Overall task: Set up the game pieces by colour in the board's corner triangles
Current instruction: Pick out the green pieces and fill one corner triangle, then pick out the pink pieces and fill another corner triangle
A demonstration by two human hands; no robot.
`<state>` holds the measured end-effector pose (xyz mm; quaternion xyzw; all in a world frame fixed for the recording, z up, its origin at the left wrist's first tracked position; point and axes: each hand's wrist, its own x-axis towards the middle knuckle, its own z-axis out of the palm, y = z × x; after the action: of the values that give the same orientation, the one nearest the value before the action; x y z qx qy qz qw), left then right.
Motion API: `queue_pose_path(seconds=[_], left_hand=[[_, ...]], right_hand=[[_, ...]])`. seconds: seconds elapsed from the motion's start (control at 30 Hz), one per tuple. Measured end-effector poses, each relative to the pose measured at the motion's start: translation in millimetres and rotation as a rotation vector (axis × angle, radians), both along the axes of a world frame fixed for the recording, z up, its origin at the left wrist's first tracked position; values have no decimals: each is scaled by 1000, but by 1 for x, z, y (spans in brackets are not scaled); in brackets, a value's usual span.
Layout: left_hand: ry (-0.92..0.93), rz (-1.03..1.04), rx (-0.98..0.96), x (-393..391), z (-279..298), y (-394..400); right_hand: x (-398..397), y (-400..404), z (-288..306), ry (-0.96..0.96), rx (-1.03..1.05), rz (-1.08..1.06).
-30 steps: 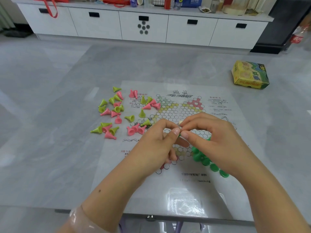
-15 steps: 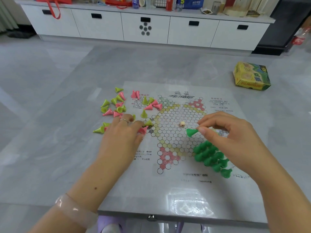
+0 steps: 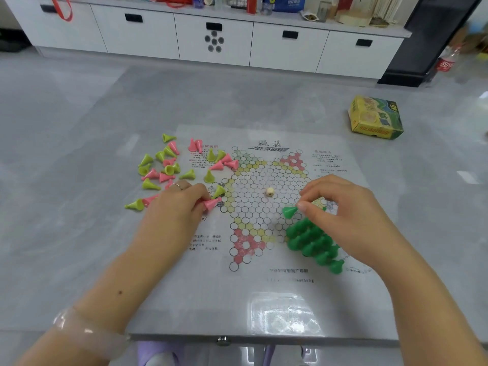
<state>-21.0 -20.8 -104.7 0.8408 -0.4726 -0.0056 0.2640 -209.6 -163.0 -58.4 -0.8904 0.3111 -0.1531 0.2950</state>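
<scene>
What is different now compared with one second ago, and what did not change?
The hands separated. The left hand moved left to the loose pieces and now grips a pink piece. The right hand moved right, pinching a green piece above the green group. A small die is now visible mid-board. The loose pieces, the board and the yellow box stayed put.

One die (image 3: 269, 192), two hands (image 3: 174, 207)

The left hand (image 3: 176, 207) lies palm down, fingers curled. The right hand (image 3: 340, 207) hovers with thumb and forefinger pinched together. Both forearms reach forward.
</scene>
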Motion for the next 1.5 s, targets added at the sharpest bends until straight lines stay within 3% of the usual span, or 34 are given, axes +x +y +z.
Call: queue_pose_path(seconds=[0.1, 0.27, 0.33, 1.33, 1.43, 1.5], left_hand=[[146, 79, -97, 0, 10, 2], [580, 177, -252, 0, 19, 4], [651, 190, -284, 0, 19, 4], [721, 153, -283, -6, 22, 3], [736, 140, -276, -9, 23, 3], [756, 125, -268, -15, 26, 3]], right_hand=[[4, 5, -3, 101, -13, 74], [6, 8, -6, 199, -54, 128], [7, 8, -7, 225, -74, 137], [8, 8, -10, 285, -116, 172], [6, 7, -7, 224, -96, 182], [8, 9, -1, 73, -100, 139]])
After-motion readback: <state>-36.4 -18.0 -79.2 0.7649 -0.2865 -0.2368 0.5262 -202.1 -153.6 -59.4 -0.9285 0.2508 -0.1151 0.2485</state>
